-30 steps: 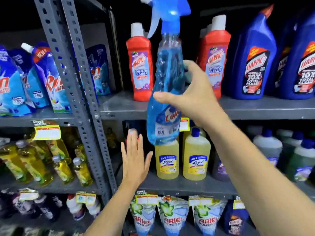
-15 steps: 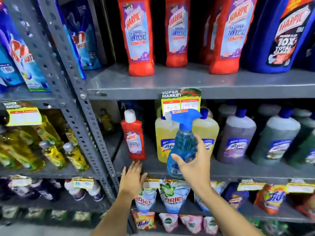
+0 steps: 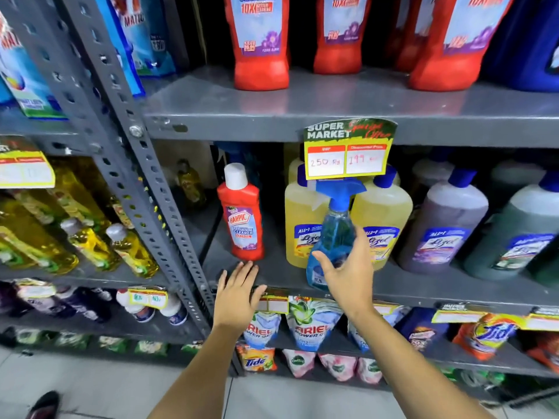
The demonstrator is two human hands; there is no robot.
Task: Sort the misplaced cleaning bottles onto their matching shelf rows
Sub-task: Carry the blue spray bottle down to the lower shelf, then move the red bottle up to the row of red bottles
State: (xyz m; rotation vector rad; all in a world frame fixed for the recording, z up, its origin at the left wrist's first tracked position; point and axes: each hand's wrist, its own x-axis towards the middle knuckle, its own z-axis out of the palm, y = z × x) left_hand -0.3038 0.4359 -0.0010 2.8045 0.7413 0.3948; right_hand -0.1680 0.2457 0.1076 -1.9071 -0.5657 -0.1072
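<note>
- Grey steel racking [image 3: 127, 164] with slotted uprights fills the view, two bays side by side; pale floor tiles [image 3: 90, 385] show below, with a dark shoe [image 3: 42, 405] at the bottom left corner
- Top shelf [image 3: 332, 107] of the right bay carries big red bottles [image 3: 260, 40] in a row and a dark blue one [image 3: 526, 40] at the far right
- Middle shelf [image 3: 453, 287] holds yellow jugs [image 3: 384, 219], then a purple jug [image 3: 444, 228] and a green jug [image 3: 514, 237] to the right
- Lower shelves hold detergent pouches [image 3: 311, 325]; the left bay has yellow oil-like bottles [image 3: 90, 246]
- A price card [image 3: 348, 149] hangs from the top shelf's edge
- A small red bottle [image 3: 243, 213] stands upright alone at the left of the middle shelf, well apart from the big red row above
- The blue sprayer [image 3: 331, 234] stands at the front of the middle shelf, before the yellow jugs
- Right hand [image 3: 348, 273] is spread, fingers loose beside the sprayer's lower body; whether it touches cannot be told
- Left hand [image 3: 239, 294] lies flat and spread on the shelf edge, just below the small red bottle, holding nothing
</note>
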